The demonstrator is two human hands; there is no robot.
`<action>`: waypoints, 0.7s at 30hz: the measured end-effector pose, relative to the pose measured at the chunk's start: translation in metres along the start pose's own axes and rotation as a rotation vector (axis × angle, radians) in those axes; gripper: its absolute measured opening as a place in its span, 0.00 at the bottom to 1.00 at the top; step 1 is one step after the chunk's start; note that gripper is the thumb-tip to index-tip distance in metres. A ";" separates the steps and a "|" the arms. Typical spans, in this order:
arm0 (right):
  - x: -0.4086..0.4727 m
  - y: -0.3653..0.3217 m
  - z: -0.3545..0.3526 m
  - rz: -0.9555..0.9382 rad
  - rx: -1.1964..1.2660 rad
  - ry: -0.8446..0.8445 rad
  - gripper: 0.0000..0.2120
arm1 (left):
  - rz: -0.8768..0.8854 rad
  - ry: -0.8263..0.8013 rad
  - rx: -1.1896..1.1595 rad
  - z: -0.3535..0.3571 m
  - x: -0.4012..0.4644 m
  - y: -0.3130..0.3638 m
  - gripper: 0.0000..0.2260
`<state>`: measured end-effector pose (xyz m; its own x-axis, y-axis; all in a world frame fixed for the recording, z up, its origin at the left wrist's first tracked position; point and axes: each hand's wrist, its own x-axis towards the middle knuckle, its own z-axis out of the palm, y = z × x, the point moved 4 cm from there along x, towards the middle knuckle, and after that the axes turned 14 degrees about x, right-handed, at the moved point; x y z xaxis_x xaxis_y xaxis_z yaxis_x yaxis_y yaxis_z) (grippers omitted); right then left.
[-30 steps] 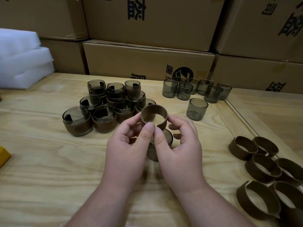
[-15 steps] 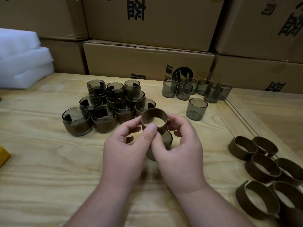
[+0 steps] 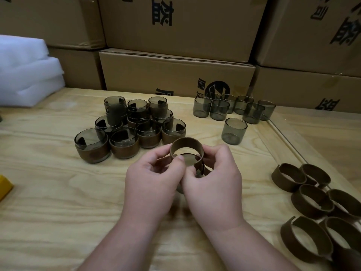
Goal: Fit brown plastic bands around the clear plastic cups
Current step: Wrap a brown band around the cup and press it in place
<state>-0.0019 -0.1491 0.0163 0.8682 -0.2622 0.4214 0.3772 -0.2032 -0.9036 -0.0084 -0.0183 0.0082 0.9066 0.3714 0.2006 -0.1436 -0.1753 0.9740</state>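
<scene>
Band fitting at frame centre.
Left hand (image 3: 154, 184) and right hand (image 3: 214, 184) fingers curled, pinching one brown band (image 3: 186, 142) over one clear cup (image 3: 190, 160); seven loose bands (image 3: 312, 200) lower right.

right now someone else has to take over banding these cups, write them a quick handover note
Left hand: pinches the brown band on its left side.
Right hand: grips the band's right side; a cup sits under the band, mostly hidden by the fingers.
Band is over the cup's rim, not yet pushed down.
Done: a cluster of banded cups at left.
Left: seat this band, then the bare cups at back right, using the loose bands at right.
</scene>
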 end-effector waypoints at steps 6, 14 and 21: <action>-0.004 -0.006 -0.006 -0.130 0.024 0.075 0.15 | 0.137 0.121 0.112 -0.010 -0.004 0.012 0.14; -0.004 -0.010 -0.013 -0.194 0.127 0.065 0.17 | 0.179 0.020 0.064 -0.008 -0.005 0.013 0.08; -0.004 -0.021 -0.015 -0.319 0.046 -0.009 0.22 | 0.173 -0.069 0.040 -0.013 -0.002 0.016 0.23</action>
<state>-0.0187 -0.1580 0.0347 0.7065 -0.1833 0.6835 0.6450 -0.2305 -0.7286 -0.0180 -0.0101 0.0243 0.8950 0.2692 0.3557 -0.2851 -0.2681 0.9202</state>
